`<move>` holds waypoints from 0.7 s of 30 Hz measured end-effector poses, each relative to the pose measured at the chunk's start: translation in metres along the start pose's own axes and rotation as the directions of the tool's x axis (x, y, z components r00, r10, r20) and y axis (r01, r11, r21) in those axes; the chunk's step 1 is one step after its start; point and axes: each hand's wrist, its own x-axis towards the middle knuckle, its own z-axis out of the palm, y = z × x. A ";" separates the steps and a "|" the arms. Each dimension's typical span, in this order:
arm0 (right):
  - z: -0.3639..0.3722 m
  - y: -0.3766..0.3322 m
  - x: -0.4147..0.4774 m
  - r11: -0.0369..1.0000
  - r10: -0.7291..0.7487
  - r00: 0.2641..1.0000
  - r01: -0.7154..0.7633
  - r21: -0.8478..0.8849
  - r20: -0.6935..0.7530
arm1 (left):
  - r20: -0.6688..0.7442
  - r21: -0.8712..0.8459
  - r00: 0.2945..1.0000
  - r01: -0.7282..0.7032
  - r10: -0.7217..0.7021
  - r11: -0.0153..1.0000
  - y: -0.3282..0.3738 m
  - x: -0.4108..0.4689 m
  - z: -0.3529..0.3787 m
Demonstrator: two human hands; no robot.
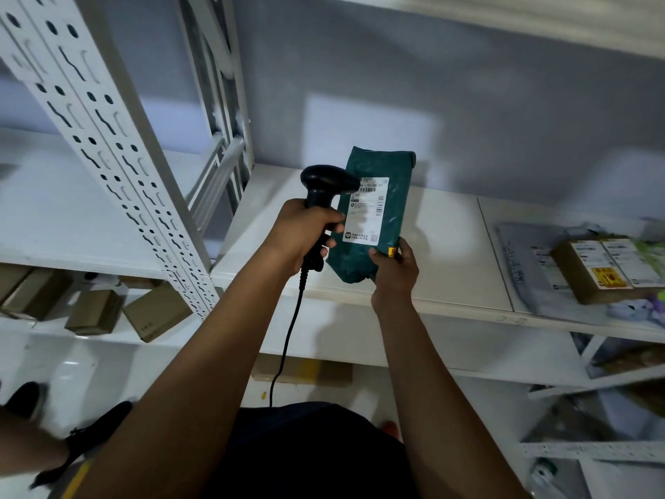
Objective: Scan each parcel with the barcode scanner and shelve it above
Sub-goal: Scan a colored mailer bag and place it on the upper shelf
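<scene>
Green parcel (374,217) mid-scan, just above the shelf (449,253).
I see the right hand (394,268) pinching its lower corner, holding it upright. The left hand (306,232) is wrapped round the barcode scanner (324,185), aimed at its label (367,210). I judge scanning under way, shelving still left. Other parcels (593,268) lie farther right on the shelf.

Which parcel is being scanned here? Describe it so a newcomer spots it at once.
Find the white shelf across the middle. Over its left half, the right grip holds a parcel upright beside the black scanner. Unlike the grey bag and brown box lying flat at the right, it is dark green with a white label.
</scene>
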 end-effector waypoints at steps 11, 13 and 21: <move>-0.003 -0.002 0.000 1.000 0.017 1.000 -0.017 -0.010 0.001 | -0.112 0.023 0.994 -0.016 0.018 1.000 -0.015 0.020 -0.005; -0.002 -0.002 -0.001 1.000 0.022 1.000 -0.022 -0.012 -0.006 | -0.152 0.106 0.988 -0.011 0.027 0.994 -0.023 0.035 -0.006; 0.002 0.004 -0.010 0.996 0.089 0.996 -0.089 0.016 0.029 | -0.271 0.504 0.962 0.126 0.018 0.855 -0.087 0.107 -0.015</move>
